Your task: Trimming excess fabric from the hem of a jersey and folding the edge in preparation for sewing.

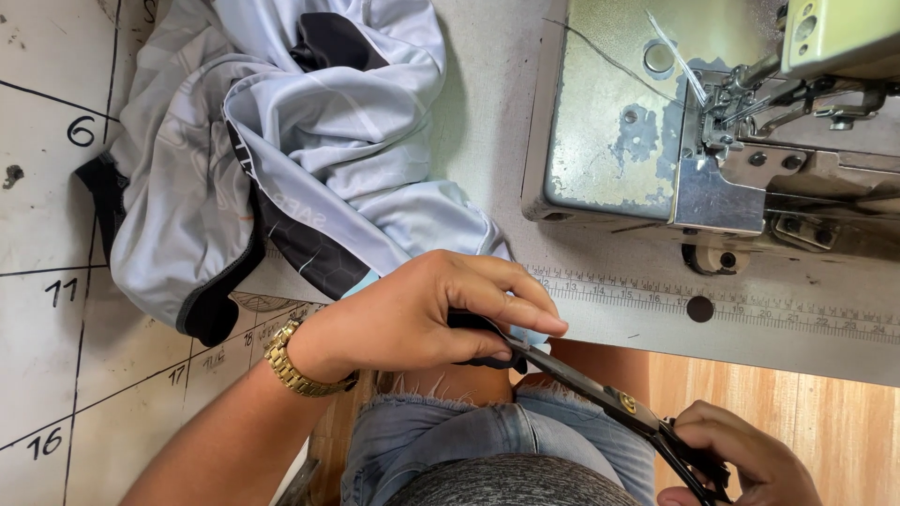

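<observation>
We saw the long black-handled metal scissors running aslant from upper left to lower right — tips under the left hand, which was curled over black cloth at the table edge; the right hand gripped the handles, fingers closed.

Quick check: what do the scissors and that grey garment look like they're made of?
Scissors: metal blades, dark dull finish, brass-coloured pivot screw; black handles, probably plastic or painted. Garment: thin, smooth, likely synthetic cloth; it has a slight sheen and soft folds.
</observation>
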